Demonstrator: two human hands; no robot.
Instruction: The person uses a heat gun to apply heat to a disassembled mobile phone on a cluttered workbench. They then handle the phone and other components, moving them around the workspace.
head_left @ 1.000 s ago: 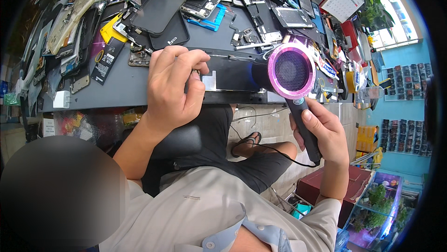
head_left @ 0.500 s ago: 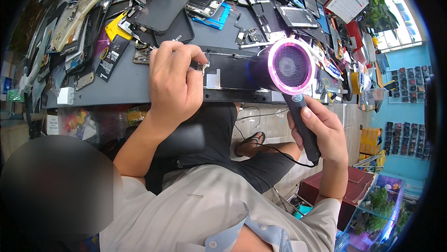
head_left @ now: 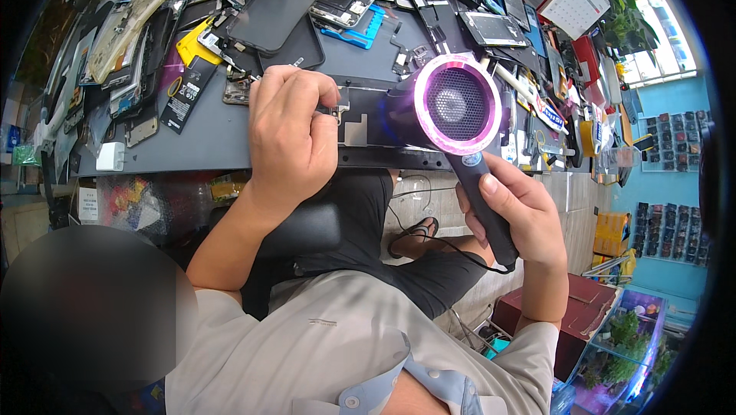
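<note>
Your hair dryer (head_left: 458,104) now sits nearer nine o'clock, its handle (head_left: 488,219) clasped in your right hand (head_left: 529,212). At twelve o'clock, beside your left hand (head_left: 291,131), lies the black panel (head_left: 369,104), probably thin and fragile: hold its edges. Whether the left grip pinches, one cannot tell.

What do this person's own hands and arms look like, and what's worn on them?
The left hand and right hand are ungloved, with no watch or bracelet visible. The forearms are uncovered. The right sleeve is short, plain and pale beige-grey; the left sleeve matches in colour, though a blurred patch hides part of it.
</note>
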